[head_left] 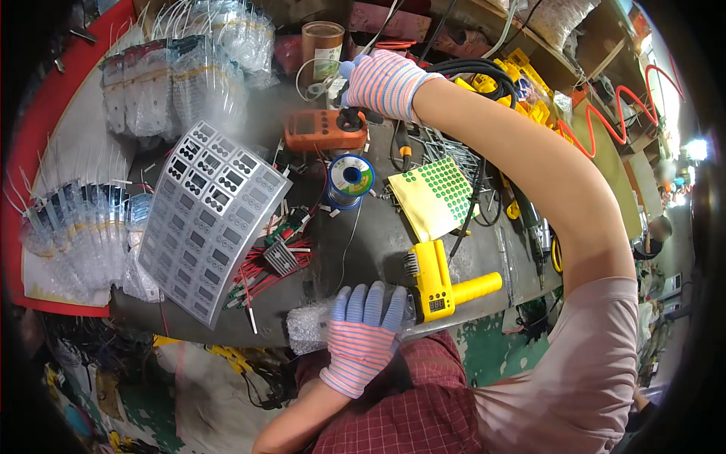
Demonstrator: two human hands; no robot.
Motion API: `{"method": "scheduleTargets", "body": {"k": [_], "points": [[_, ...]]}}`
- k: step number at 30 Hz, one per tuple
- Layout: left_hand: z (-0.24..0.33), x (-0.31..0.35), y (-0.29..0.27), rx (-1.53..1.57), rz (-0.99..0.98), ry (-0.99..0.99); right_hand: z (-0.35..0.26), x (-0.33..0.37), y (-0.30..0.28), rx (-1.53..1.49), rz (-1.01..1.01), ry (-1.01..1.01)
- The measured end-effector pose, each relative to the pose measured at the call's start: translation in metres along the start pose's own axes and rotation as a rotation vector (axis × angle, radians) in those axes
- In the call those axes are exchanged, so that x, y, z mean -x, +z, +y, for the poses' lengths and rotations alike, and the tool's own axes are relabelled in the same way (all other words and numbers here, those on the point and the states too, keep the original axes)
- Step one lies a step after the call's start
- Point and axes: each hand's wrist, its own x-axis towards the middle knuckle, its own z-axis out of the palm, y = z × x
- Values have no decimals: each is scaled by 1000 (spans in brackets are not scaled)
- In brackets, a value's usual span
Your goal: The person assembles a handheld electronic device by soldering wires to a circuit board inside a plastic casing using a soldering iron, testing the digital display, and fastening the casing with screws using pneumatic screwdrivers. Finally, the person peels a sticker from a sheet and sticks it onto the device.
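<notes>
My left hand point(359, 337), in a striped glove with grey-blue fingertips, lies over the barrel of a yellow handheld tool point(433, 281) at the table's near edge. That tool has a small display and a side handle. Bubble wrap point(306, 329) sticks out left of the hand; my thumb is hidden. My right hand point(386, 83), gloved alike, is stretched to the back of the table beside a brown can point(323, 49) and a white cord. Its fingers are bent together; what they hold, if anything, is hidden. An orange box with a knob point(325, 130) lies just below it.
A solder spool point(350, 178), a yellow sheet of green dots point(439, 198) and a grey label sheet point(208, 219) lie mid-table. Red wires point(265, 276) surround a finned metal block. Bubble-wrapped parts point(76, 242) crowd the left. Black cables and a red coiled hose point(624, 113) are at right.
</notes>
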Motion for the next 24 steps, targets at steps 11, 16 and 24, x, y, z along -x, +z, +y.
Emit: {"method": "scheduleTargets", "body": {"k": [11, 16, 24], "points": [[-1, -1, -1, 32, -5, -21, 2, 4, -3, -149, 40, 95], [1, -1, 1, 9, 1, -11, -1, -2, 1, -20, 35, 10], [-1, -8, -25, 102, -104, -45, -7, -19, 3, -124, -3, 138]]}}
